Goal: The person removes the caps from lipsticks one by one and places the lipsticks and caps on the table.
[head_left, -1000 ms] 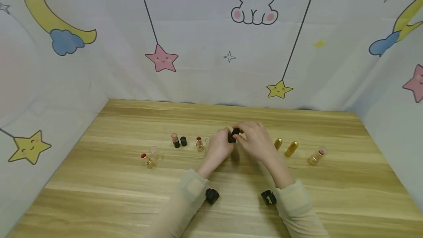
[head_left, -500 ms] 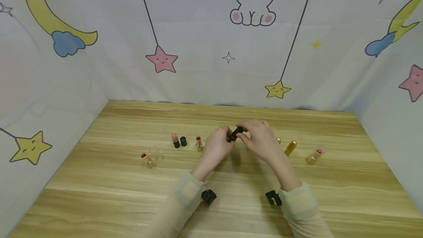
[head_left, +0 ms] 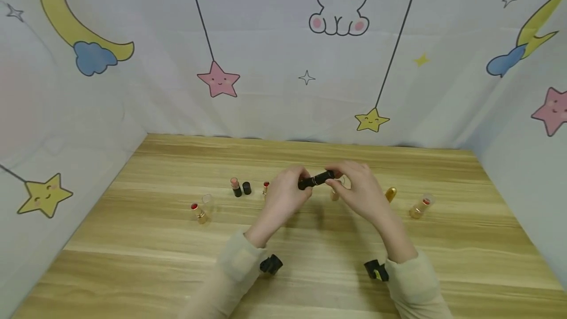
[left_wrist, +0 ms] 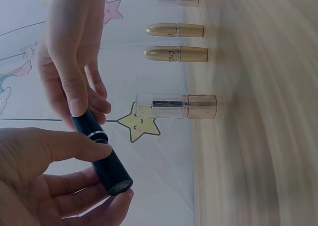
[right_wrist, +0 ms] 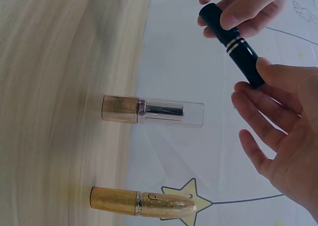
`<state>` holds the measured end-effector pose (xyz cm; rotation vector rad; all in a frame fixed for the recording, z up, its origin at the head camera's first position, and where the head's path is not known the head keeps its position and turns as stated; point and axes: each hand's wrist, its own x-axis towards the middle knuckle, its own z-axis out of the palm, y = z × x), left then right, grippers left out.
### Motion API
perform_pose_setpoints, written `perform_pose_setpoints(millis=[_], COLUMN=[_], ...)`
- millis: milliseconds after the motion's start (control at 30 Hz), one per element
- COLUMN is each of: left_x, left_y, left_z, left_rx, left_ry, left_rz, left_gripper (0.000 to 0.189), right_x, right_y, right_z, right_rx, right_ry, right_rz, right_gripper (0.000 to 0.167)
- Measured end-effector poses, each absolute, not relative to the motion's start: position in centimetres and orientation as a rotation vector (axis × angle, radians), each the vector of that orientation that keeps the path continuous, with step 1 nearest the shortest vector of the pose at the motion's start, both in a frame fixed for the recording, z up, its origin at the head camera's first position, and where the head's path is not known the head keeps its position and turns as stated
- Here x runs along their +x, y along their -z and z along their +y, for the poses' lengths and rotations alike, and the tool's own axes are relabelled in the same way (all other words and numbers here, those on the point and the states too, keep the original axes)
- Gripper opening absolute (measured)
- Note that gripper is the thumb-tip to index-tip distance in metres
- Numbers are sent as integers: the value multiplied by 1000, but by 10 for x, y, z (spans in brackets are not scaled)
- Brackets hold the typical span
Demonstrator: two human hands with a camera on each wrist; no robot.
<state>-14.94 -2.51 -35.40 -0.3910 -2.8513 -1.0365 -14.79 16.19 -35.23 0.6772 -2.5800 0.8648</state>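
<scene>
Between my two hands is a black lipstick tube, held above the table and nearly level, with a thin silver band around its middle. My left hand pinches the left end between thumb and fingers. The other end is gripped by my right hand, thumb against fingertips, as the right wrist view shows on the tube. A clear-capped lipstick with a pinkish-gold base stands upright just beyond, partly covered by the right hand in the head view.
Gold bullet-shaped lipsticks and another clear-capped lipstick stand to the right. On the left are an uncapped pink lipstick, its small black cap, and red lipsticks with a clear cap. Printed cloth walls surround the table.
My hands have drawn apart, the right one shifting rightward, so more of the black tube shows. The tube has swung from steep to nearly level.
</scene>
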Motion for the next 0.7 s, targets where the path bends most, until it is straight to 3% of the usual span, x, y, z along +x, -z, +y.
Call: perform_pose_setpoints(millis=[700], left_x=[-149], left_y=[354], left_z=[-29], left_rx=[-384], left_ry=[1053], left_rz=[-2829], left_gripper=[13], right_x=[-145], right_y=[357], right_z=[181], right_rx=[603], right_ry=[-941], right_rz=[-2531], right_gripper=[27])
